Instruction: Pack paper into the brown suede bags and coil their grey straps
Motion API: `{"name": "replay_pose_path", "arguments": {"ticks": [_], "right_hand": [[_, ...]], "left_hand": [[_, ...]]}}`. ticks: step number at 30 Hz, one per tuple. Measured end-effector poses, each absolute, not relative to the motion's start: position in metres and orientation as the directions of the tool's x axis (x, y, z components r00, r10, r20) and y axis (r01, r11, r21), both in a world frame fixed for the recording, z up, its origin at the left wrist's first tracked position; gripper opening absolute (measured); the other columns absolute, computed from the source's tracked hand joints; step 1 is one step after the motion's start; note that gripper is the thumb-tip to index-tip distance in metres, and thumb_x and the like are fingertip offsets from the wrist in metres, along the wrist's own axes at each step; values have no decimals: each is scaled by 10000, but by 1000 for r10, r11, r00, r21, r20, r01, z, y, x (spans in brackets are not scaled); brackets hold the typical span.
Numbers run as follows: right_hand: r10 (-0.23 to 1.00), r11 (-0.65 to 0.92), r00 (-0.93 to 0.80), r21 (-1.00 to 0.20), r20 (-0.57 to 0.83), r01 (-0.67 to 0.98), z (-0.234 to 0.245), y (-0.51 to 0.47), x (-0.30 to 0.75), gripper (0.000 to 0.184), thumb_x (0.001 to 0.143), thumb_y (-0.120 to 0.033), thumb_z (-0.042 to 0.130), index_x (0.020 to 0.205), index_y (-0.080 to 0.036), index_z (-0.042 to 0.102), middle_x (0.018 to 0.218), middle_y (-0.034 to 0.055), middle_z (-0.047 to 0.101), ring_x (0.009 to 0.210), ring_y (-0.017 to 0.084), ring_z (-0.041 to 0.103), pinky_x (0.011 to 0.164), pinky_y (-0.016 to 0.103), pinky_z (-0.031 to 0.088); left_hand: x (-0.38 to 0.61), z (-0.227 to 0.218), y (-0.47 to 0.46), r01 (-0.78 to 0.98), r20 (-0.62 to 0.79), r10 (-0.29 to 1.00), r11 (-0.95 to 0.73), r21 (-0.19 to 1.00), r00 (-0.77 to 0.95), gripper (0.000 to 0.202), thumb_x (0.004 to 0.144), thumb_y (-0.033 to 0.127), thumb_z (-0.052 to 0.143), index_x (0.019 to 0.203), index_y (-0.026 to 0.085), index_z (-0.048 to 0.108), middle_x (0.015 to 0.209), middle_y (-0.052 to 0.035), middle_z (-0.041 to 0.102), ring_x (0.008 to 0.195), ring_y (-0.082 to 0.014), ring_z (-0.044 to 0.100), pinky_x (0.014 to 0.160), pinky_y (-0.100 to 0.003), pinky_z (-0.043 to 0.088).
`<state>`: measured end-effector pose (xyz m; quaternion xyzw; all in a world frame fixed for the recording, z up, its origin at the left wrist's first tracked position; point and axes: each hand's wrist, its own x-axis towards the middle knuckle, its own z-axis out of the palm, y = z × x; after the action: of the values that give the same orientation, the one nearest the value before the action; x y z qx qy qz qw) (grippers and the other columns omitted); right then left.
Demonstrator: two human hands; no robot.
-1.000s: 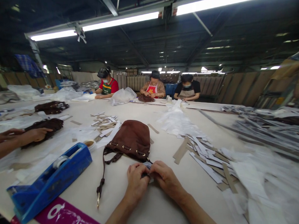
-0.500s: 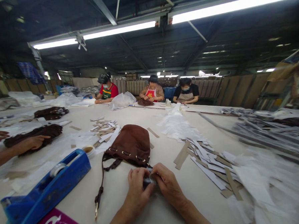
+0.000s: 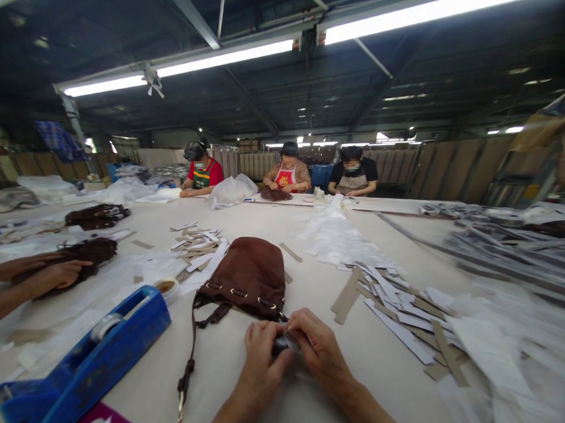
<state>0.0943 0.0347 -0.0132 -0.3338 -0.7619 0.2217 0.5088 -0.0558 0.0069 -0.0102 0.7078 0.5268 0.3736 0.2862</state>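
A dark brown drawstring bag (image 3: pixel 250 270) lies on the table with its eyeletted opening towards me. Its thin strap (image 3: pixel 189 365) trails to the left and ends in a gold-coloured hook (image 3: pixel 180 411). Just below the bag's near right corner, my left hand (image 3: pixel 262 361) closes round a small dark piece with a shiny, pale wrapping (image 3: pixel 280 344), whose kind I cannot make out. My right hand (image 3: pixel 321 351) pinches the same piece from the other side. The fingers hide most of it, and whether it joins the bag is unclear.
A blue tape dispenser (image 3: pixel 89 367) stands at left, beside a small round tub (image 3: pixel 167 288). Grey and white strips (image 3: pixel 401 312) lie heaped at right. A co-worker's hands (image 3: pixel 58 274) rest on brown material at far left. Several people sit across the table.
My fingers have shifted slightly on the small piece, and both hands keep hold. At left, the co-worker's farther hand has moved right onto the brown material.
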Motion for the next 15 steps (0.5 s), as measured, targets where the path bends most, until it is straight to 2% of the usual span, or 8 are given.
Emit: {"name": "replay_pose_path", "arguments": {"ticks": [3, 7, 10, 15], "right_hand": [[729, 684, -253, -680, 635, 265, -14, 36, 94, 163, 882, -142, 449, 763, -216, 533, 798, 17, 557, 778, 158, 538, 705, 267, 423], [726, 687, -275, -686, 631, 242, -14, 38, 92, 163, 875, -124, 452, 768, -208, 540, 817, 20, 554, 791, 156, 540, 705, 263, 420], [728, 683, -302, -689, 616, 241, -11, 39, 92, 163, 878, -126, 456, 770, -205, 551, 820, 21, 556, 791, 154, 541, 702, 259, 414], [736, 658, -393, -720, 551, 222, 1, 41, 99, 161, 875, -129, 492, 746, -203, 554, 778, 2, 555, 742, 138, 527, 676, 246, 402]], "left_hand": [[-49, -9, 4, 509, 247, 967, -247, 824, 70, 247, 741, 299, 491, 958, 218, 577, 1021, -63, 550, 1053, -257, 430, 977, -384, 307], [-43, -4, 5, 439, 149, 989, -125, 890, -21, 164, 698, 285, 475, 816, 218, 567, 909, -42, 549, 957, -244, 472, 875, -356, 346], [-45, -5, 8, 360, 113, 993, -96, 928, -27, 129, 662, 285, 487, 753, 212, 545, 842, -26, 539, 896, -228, 489, 806, -327, 356], [-49, -12, 14, 294, 131, 991, -120, 948, -17, 126, 633, 282, 514, 728, 205, 545, 797, -12, 535, 851, -215, 485, 766, -311, 343]]}}
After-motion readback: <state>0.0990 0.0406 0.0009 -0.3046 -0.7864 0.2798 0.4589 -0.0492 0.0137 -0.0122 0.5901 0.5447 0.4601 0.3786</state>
